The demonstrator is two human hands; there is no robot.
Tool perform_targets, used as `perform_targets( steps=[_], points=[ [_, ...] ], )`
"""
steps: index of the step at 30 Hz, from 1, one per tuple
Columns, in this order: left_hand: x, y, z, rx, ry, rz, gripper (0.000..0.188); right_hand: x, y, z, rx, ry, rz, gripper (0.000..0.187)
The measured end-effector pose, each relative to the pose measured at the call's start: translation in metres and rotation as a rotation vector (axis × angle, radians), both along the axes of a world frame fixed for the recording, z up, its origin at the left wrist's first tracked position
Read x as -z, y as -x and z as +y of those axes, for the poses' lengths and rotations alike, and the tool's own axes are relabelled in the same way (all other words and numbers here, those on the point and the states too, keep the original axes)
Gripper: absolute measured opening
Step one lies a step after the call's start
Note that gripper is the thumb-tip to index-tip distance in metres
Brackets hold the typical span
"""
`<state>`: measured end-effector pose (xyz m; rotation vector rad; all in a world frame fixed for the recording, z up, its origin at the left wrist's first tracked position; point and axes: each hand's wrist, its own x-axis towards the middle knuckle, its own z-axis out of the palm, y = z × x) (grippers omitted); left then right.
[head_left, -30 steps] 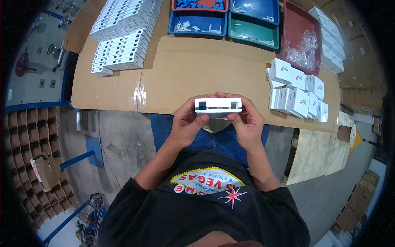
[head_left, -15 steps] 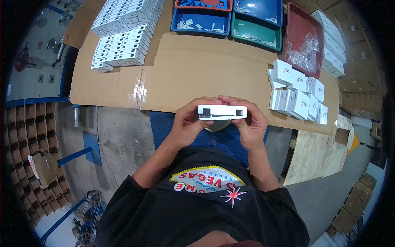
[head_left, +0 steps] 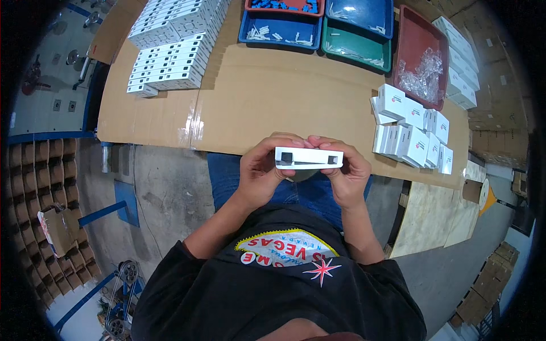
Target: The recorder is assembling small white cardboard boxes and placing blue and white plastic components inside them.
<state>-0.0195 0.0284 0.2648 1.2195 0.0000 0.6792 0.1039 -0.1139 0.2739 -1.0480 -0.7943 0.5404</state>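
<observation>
White flat rectangular box with two dark square cutouts sits just below the near edge of the cardboard-covered table, held over the lap. Looks like mid-assembly or a closing check of the box. Left hand is curled shut around its left end, right hand around its right end, fingers over the top edge. Next probably needs a firm two-handed squeeze.

Black short-sleeved T-shirt, colourful chest print with a red star; blue trousers.
</observation>
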Motion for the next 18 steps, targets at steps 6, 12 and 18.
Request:
perform_targets(
  steps=[6, 12, 18],
  points=[
    [-0.0012, 0.0012, -0.0021, 0.000, -0.003, 0.013, 0.036, 0.0016, 0.0014, -0.0019, 0.024, 0.013, -0.004, 0.036],
    [-0.0027, 0.0017, -0.0012, -0.011, -0.012, 0.008, 0.033, -0.0004, 0.0021, -0.0010, 0.027, -0.005, -0.008, 0.036],
    [-0.0063, 0.0031, 0.0019, -0.012, -0.063, -0.012, 0.032, 0.0040, 0.0002, -0.0023, -0.016, -0.041, -0.019, 0.033]
  ],
)
